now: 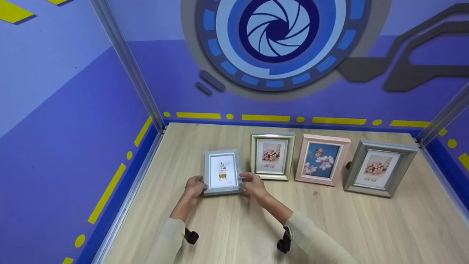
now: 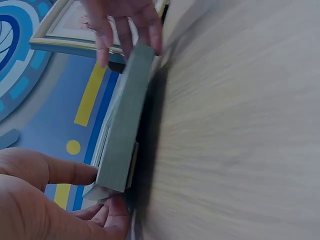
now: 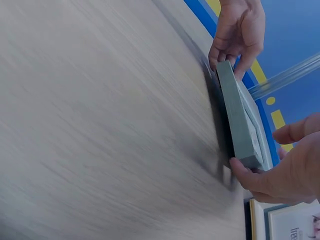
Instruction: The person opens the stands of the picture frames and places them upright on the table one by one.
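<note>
A grey-blue picture frame (image 1: 222,192) with a potted-plant print leans back, its near edge just above the tabletop. My left hand (image 1: 194,187) pinches its left side; in the left wrist view the thumb (image 2: 75,172) lies on the front and the fingers curl underneath. At the right side is my right hand (image 1: 253,186). In the right wrist view, its fingertips (image 3: 240,170) touch the frame's underside at the corner, while its thumb (image 3: 292,132) stands apart from the front. The back of the picture frame is mostly hidden.
Standing in a row to the right are a gold picture frame (image 1: 273,176), a pink one (image 1: 315,180) and a silver-grey one (image 1: 366,191). The wooden table (image 1: 227,234) meets blue walls (image 1: 161,73) at the back and left.
</note>
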Available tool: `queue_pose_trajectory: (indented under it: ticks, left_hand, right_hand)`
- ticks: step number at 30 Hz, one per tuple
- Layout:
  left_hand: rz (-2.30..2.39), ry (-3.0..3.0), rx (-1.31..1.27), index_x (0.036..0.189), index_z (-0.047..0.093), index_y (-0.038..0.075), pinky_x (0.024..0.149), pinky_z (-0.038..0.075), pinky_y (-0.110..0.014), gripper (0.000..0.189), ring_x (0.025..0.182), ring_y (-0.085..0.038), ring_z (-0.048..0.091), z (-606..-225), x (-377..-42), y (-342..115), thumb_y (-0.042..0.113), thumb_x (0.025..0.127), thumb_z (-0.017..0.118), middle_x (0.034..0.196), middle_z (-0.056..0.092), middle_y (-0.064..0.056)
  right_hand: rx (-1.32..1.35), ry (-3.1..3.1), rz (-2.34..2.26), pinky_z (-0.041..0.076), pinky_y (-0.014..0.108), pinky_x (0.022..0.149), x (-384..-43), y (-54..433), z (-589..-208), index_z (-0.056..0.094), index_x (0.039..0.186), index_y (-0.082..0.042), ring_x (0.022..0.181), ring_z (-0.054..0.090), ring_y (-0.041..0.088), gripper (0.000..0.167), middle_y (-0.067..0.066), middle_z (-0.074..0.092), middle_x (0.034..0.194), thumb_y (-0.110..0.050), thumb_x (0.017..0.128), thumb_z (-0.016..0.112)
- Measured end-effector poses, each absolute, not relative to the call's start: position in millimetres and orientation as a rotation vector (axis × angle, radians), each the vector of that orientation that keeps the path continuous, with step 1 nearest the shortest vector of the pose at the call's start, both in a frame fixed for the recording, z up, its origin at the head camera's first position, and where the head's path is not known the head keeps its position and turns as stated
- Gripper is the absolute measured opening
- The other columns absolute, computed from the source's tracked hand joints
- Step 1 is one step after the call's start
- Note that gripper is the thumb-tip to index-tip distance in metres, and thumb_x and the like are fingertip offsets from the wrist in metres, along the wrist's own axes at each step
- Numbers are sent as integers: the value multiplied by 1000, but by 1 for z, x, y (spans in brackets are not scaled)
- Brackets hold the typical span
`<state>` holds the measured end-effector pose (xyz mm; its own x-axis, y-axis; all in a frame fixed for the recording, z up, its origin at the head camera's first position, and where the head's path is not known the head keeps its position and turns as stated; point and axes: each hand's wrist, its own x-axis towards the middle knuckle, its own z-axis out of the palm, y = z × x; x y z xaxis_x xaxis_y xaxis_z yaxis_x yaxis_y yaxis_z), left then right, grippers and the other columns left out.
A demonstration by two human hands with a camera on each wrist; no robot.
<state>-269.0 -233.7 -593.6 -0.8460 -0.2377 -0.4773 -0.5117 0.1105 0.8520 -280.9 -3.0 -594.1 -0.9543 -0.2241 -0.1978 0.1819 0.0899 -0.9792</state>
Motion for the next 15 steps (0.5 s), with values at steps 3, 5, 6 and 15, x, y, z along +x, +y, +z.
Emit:
queue_pose_trajectory:
  ticks: [3, 5, 6, 15]
  left_hand:
    - [1807, 2140, -749, 150, 35, -9, 122, 35, -50, 61, 146, -41, 40, -591, -263, -235, -6, 92, 52, 156, 39, -29]
    - [1801, 2139, -737, 150, 36, -9, 121, 35, -51, 61, 144, -40, 42, -589, -258, -236, -5, 92, 54, 154, 42, -28]
    - [1799, 2140, -726, 149, 37, -9, 120, 36, -51, 60, 142, -40, 44, -588, -256, -236, -5, 91, 55, 153, 44, -28]
    - [1854, 2089, -610, 145, 43, -12, 112, 46, -52, 67, 125, -35, 61, -577, -231, -240, -7, 83, 67, 141, 57, -29]
  right_hand:
    - [39, 2013, -1963, 62, 44, 78, -280, -1, -596, 54, 132, 14, 86, 65, 20, 49, 33, 63, 121, 7, 84, 58]
    - [70, 1985, -1978, 61, 41, 76, -280, 0, -598, 52, 135, 13, 85, 64, 18, 50, 32, 63, 120, 8, 85, 58]
    - [84, 1972, -1981, 61, 39, 75, -280, 1, -598, 52, 136, 12, 85, 64, 18, 51, 30, 63, 120, 9, 86, 58]
    - [65, 1911, -1912, 55, 30, 62, -277, 9, -595, 46, 143, 11, 74, 62, 14, 56, 17, 66, 109, -1, 91, 61]
